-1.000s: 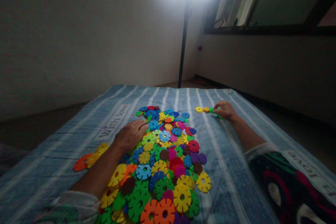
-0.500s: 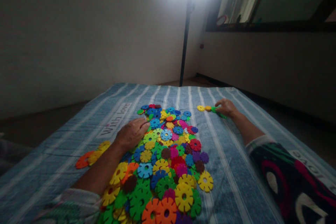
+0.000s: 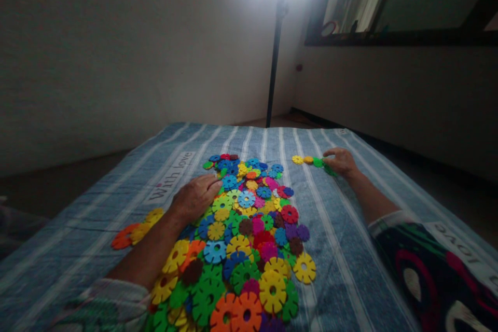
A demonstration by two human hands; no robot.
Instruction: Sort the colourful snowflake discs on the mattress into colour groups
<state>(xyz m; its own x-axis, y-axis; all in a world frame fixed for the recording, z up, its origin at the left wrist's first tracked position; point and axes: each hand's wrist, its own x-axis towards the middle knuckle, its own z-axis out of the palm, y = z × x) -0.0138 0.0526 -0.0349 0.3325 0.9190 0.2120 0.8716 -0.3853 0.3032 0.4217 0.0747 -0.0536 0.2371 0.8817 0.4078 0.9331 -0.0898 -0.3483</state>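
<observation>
Many flat, notched plastic discs lie in a long, colourful pile point(image 3: 249, 228) on the striped cloth. My left hand point(image 3: 196, 197) rests palm down on the pile's left edge, fingers stretched toward a blue disc point(image 3: 229, 182); nothing shows in its grasp. Off to the right, a short row runs from a yellow disc point(image 3: 298, 160) through an orange-yellow disc point(image 3: 308, 160) to a green disc point(image 3: 318, 162). At the row's right end, my right hand point(image 3: 339, 161) has its fingers bent over another green disc point(image 3: 330, 170), which they partly cover.
Beside my left forearm lie several yellow discs point(image 3: 142, 232) and an orange disc point(image 3: 123, 237). Blue cloth with white stripes point(image 3: 330, 238) covers the table. Behind its far edge stands a dark lamp pole point(image 3: 274, 62) with a bright light on top.
My right hand has shifted slightly right along the row, uncovering more of the green disc beside it. My left hand stays where it was on the pile.
</observation>
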